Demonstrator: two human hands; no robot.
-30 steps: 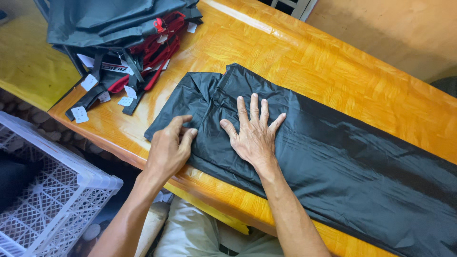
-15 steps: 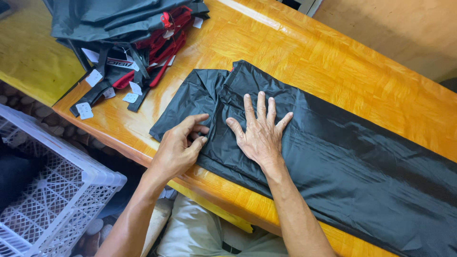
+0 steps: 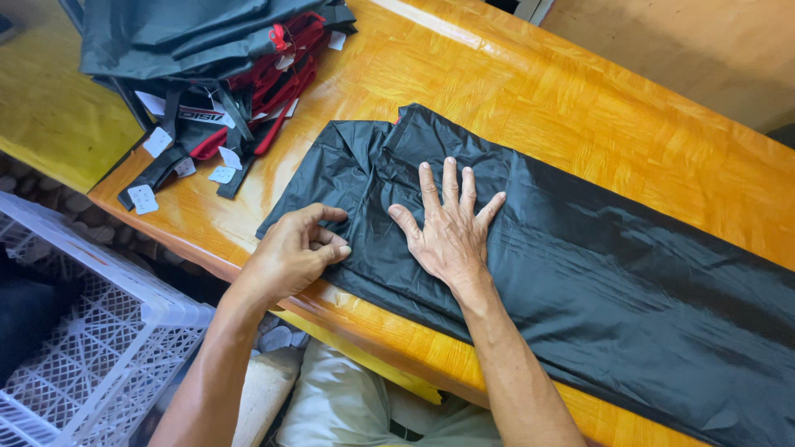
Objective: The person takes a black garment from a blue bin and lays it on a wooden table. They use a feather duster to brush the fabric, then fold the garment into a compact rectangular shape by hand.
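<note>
A long black shiny fabric piece [image 3: 596,265] lies flat across the orange wooden table [image 3: 580,108], running from the middle to the right edge of the view. My right hand [image 3: 447,228] presses flat on it, fingers spread, near its left end. My left hand [image 3: 294,252] is curled at the fabric's near left corner, fingertips pinching the edge of the cloth.
A pile of folded grey and red fabric items [image 3: 207,58] with straps and white tags sits at the table's far left. A white lattice plastic crate [image 3: 83,331] stands on the floor at lower left. My lap is below the table edge.
My left hand has gone from lying on the fabric to curling and pinching its near edge. My right hand stays flat in place. The camera view shifted slightly.
</note>
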